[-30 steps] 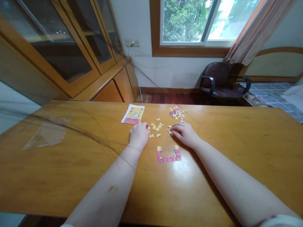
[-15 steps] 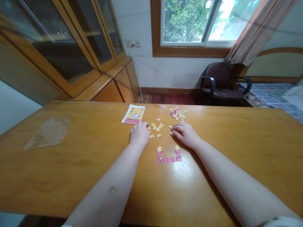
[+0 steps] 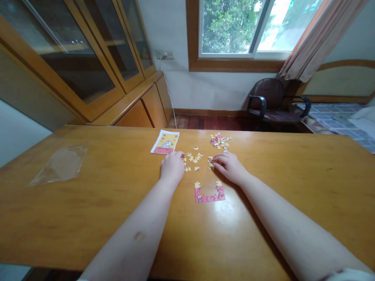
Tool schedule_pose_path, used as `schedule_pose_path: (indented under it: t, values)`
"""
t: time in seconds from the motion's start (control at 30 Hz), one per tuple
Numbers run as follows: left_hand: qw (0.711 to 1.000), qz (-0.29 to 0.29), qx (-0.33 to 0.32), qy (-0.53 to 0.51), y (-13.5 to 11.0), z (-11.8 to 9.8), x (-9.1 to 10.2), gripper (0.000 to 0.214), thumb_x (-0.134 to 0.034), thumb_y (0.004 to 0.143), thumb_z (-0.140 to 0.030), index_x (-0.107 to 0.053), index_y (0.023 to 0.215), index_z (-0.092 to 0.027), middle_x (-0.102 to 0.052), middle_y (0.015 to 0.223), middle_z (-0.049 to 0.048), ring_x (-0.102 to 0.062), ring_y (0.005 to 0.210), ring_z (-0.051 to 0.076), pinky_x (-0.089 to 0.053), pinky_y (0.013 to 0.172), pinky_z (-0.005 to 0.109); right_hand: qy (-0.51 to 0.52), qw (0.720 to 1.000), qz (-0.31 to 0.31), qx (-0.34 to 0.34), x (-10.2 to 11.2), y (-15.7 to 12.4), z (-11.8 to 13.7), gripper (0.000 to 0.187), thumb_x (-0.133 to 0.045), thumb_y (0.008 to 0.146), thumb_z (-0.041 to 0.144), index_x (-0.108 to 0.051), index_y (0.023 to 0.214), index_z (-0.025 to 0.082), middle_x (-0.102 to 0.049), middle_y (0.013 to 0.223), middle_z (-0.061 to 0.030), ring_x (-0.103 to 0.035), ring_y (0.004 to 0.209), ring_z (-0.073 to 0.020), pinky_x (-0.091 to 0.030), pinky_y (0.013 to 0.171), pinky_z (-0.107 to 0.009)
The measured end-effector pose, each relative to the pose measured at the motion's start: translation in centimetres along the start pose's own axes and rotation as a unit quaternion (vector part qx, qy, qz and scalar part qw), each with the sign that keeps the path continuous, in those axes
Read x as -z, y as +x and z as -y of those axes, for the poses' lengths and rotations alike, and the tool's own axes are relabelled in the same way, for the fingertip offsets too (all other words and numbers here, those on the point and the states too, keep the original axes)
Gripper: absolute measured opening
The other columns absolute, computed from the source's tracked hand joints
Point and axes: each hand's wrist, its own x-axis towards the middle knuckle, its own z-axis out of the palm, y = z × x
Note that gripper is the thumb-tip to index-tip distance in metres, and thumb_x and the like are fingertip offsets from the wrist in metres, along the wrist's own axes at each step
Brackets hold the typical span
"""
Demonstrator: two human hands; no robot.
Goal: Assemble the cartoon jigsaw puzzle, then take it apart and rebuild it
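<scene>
My left hand (image 3: 172,167) rests knuckles-up on the wooden table (image 3: 88,203), fingers curled, fingertips touching small yellow puzzle pieces (image 3: 193,157). My right hand (image 3: 230,166) lies flat with fingers stretched left, its tips pressing a loose piece (image 3: 210,163). Just in front of both hands lies a partly joined U-shaped strip of pink and yellow pieces (image 3: 209,192). A heap of loose pieces (image 3: 220,141) sits beyond the right hand. A reference picture card (image 3: 165,141) lies beyond the left hand.
A clear plastic bag (image 3: 60,164) lies at the table's left. Wooden glass-door cabinets (image 3: 88,58) stand along the left wall. A dark armchair (image 3: 274,101) is beyond the table under the window, a bed at the far right.
Both hands stay almost still among the loose pieces; the right fingertips shifted slightly on the piece. The view rose a little.
</scene>
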Motion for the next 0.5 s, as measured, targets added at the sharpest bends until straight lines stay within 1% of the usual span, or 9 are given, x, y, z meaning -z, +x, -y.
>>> schedule_pose_path:
  t: [0.13, 0.33, 0.5]
  values:
    - [1.000, -0.012, -0.008, -0.002, 0.01, 0.10, -0.16, 0.031, -0.042, 0.088, -0.020, -0.065, 0.107, -0.028, -0.065, 0.111, 0.0051, -0.058, 0.102, 0.024, -0.045, 0.087, 0.038, -0.003, 1.000, -0.001, 0.003, -0.08, 0.00, -0.20, 0.024, -0.049, 0.091, 0.036, -0.068, 0.095, 0.023, -0.068, 0.103, -0.0071, -0.059, 0.095, -0.0215, -0.041, 0.089, -0.040]
    - [1.000, 0.002, -0.007, -0.004, -0.02, -0.04, -0.07, 0.032, -0.041, 0.089, -0.019, -0.065, 0.108, -0.028, -0.064, 0.113, 0.0050, -0.057, 0.104, 0.022, -0.045, 0.089, 0.035, -0.002, 1.000, 0.001, 0.008, -0.06, 0.08, -0.66, 0.028, -0.045, 0.093, 0.037, -0.068, 0.098, 0.023, -0.068, 0.104, -0.0079, -0.059, 0.097, -0.0219, -0.042, 0.089, -0.041]
    - [1.000, -0.006, -0.016, -0.012, 0.04, 0.13, -0.35, 0.031, -0.041, 0.088, -0.018, -0.065, 0.106, -0.028, -0.065, 0.111, 0.0041, -0.058, 0.102, 0.022, -0.046, 0.088, 0.036, -0.006, 1.000, -0.003, 0.001, 0.05, 0.06, -0.90, 0.029, -0.042, 0.094, 0.035, -0.068, 0.098, 0.023, -0.068, 0.105, -0.0073, -0.059, 0.098, -0.0220, -0.042, 0.090, -0.041]
